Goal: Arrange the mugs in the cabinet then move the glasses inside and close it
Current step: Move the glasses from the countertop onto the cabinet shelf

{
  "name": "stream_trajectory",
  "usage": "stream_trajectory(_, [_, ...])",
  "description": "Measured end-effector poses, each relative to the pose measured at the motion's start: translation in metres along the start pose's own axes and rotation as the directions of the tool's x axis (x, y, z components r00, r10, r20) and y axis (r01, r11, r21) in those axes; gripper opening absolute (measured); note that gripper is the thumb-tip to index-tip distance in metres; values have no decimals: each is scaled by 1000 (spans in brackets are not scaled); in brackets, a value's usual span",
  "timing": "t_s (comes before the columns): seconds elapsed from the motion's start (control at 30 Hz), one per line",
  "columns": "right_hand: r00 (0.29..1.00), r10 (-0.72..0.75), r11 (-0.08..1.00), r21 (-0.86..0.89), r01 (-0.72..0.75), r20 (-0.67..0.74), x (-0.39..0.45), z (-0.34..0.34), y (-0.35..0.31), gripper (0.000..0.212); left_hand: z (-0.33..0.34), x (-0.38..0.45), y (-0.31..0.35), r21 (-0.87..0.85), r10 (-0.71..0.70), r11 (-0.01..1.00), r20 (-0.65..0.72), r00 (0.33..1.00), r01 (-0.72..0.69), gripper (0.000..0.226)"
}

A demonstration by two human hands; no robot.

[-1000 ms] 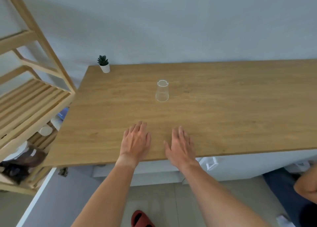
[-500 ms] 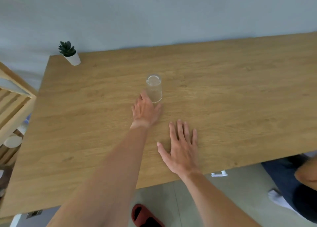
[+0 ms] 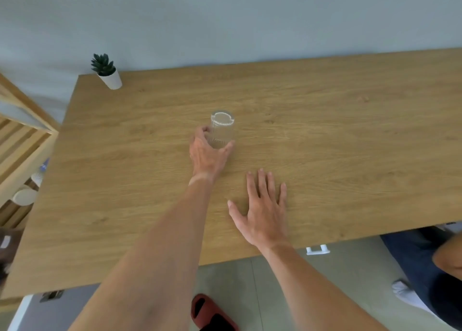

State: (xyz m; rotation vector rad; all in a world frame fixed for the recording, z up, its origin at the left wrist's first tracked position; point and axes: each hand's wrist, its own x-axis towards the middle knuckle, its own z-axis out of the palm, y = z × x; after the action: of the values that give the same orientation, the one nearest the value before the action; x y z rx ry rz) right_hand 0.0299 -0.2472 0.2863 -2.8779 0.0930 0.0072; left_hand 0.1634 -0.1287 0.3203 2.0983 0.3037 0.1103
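Observation:
A clear ribbed glass (image 3: 222, 128) stands upright near the middle of the wooden table (image 3: 325, 136). My left hand (image 3: 206, 153) is wrapped around its lower part, fingers on the left side and thumb on the right; the glass still rests on the table. My right hand (image 3: 262, 209) lies flat on the table nearer the front edge, fingers spread, holding nothing. No cabinet or mugs are in view.
A small potted succulent (image 3: 107, 71) stands at the table's back left corner. A wooden slatted shelf unit (image 3: 17, 141) is at the left with pale objects on lower shelves. A red slipper (image 3: 210, 315) is on the floor. Another person sits at the right (image 3: 435, 268).
My left hand reached forward from the table's front edge to the glass and closed around it. My right hand stayed flat. The view moved forward and down over the table.

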Motion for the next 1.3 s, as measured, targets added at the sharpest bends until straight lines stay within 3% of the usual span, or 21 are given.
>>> stream_trajectory(0.2, [992,-54,996,81,44,117,-6,-13,9,85,-52,-69,-14,37,28,999,-139,990,-23,66])
stream_trajectory(0.4, [992,1,990,143,-19,125,-68,-26,24,78,-82,-162,-34,-83,27,996,-208,978,-45,79])
stream_trajectory(0.6, [987,-83,991,115,68,137,-134,-17,35,72,-89,-242,-42,-191,-22,981,-198,980,-16,75])
stream_trajectory(0.83, [991,-102,992,84,95,90,-190,3,46,64,-82,-308,-77,-42,86,995,-112,990,-92,69])
stream_trajectory(1.03, [964,-114,993,63,102,238,-180,64,68,66,-40,-312,-141,118,11,993,-50,999,-5,80])
stream_trajectory(1.3, [959,-116,993,65,103,260,-128,187,76,64,44,-231,-240,180,-45,982,-39,998,51,75])
